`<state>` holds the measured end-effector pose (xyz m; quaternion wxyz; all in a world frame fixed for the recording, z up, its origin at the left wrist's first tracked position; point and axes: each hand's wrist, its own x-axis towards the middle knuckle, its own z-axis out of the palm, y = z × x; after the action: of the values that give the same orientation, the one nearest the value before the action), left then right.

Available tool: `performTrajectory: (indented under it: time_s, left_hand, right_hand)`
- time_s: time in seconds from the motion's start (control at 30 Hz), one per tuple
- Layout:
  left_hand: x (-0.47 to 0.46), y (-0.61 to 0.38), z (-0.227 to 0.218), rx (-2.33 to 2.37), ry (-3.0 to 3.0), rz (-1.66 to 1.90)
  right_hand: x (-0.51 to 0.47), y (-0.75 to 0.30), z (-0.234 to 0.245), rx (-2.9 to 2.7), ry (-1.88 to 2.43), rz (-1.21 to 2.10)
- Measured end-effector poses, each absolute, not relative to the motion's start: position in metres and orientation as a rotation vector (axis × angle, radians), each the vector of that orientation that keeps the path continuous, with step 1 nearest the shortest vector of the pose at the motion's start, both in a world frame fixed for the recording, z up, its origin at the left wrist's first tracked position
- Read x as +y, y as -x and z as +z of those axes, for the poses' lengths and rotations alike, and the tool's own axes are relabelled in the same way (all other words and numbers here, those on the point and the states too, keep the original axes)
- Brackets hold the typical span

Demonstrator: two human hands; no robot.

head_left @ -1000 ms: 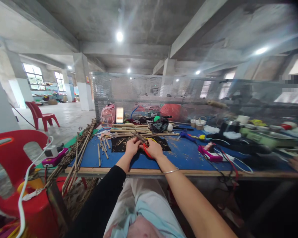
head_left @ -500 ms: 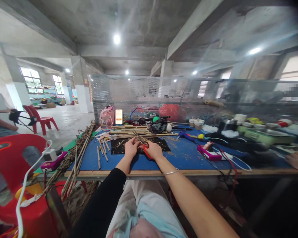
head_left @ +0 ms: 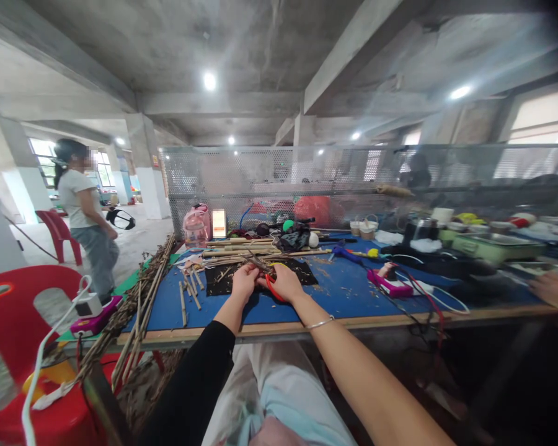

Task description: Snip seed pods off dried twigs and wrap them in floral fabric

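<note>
Over a black cloth [head_left: 302,272] on the blue table top, my two hands are close together. My right hand [head_left: 286,284] is closed around the red handles of a pair of scissors [head_left: 273,288], whose blades point away and to the left. My left hand [head_left: 244,282] is pinched beside the blades; whatever lies between its fingers is too small to make out. Chips and shavings are scattered on the cloth. Short cut sticks [head_left: 183,303] lie to the left, and longer sticks [head_left: 227,253] lie across the table behind my hands.
Bundled dry stalks [head_left: 144,291] lean along the table's left end by a red chair [head_left: 37,282]. A purple power strip [head_left: 390,285] with cables sits right. Behind stand a pink backpack [head_left: 196,226] and lit phone [head_left: 218,223]. Another person's hand [head_left: 553,291] is far right.
At the left, a person has walked further into view, carrying a black looped object. My view has shifted slightly. Both hands stay together, with the scissors still in my right.
</note>
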<state>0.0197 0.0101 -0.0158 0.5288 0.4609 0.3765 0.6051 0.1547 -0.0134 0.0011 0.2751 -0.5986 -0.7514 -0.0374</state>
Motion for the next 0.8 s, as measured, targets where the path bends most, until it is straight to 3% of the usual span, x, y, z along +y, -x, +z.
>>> performTrajectory:
  time_s: [0.5,0.8]
  left_hand:
    - [0.010,-0.019,-0.013,1.017,-1.137,1.464]
    - [-0.003,-0.008,0.003,1.286,-1.379,1.567]
  right_hand:
    - [-0.006,-0.157,-0.001,-2.104,1.756,-0.030]
    - [0.015,-0.183,0.032,-1.957,1.748,0.275]
